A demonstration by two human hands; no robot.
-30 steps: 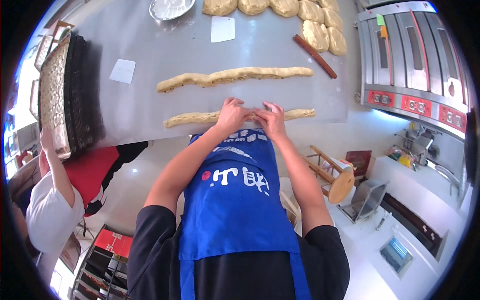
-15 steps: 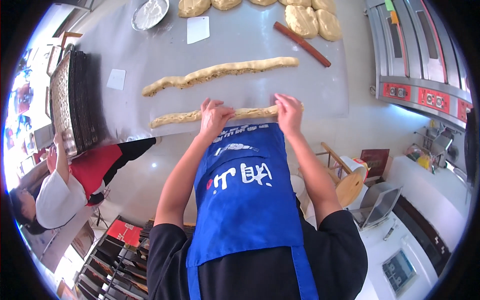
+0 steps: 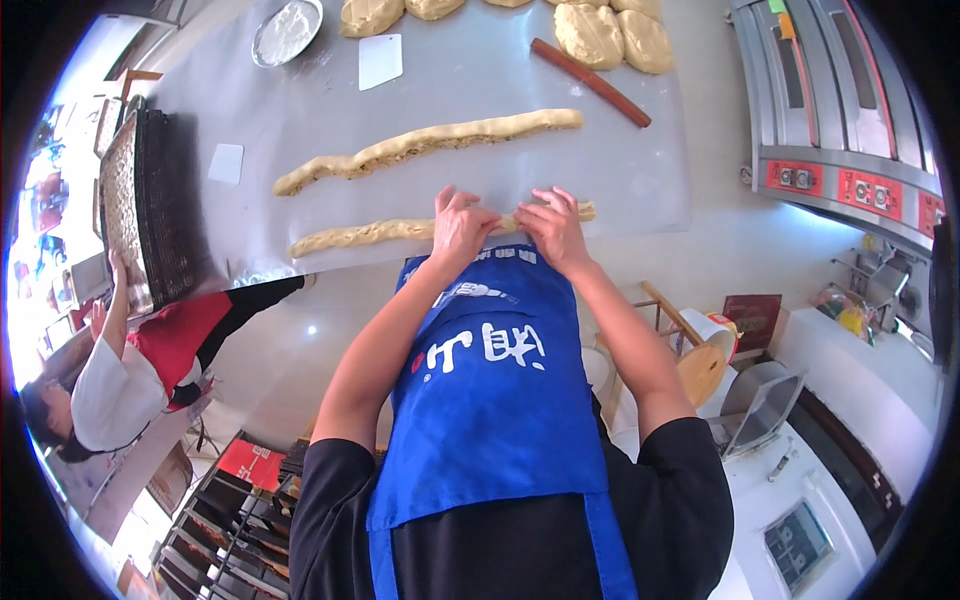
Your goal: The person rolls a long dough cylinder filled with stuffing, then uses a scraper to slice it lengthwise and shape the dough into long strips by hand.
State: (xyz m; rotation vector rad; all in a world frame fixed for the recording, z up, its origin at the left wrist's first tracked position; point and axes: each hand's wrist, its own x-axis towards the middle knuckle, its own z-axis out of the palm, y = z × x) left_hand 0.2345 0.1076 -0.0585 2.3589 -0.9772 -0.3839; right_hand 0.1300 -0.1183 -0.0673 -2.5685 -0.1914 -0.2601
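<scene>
The left hand (image 3: 463, 228) and right hand (image 3: 555, 232) sit close together, knuckles up, forearms angling inward. The fingers of each are bent and pinched on the near dough rope (image 3: 365, 237), which runs out to either side of them. The near edge of the bench (image 3: 645, 180) lies just bodyward of the fingers, by the blue apron (image 3: 490, 420). Beyond them, bare surface reaches to the far dough rope (image 3: 440, 139).

Bright; left side overexposed; glare on tabletop (image 3: 390, 185); edges bowed.
</scene>
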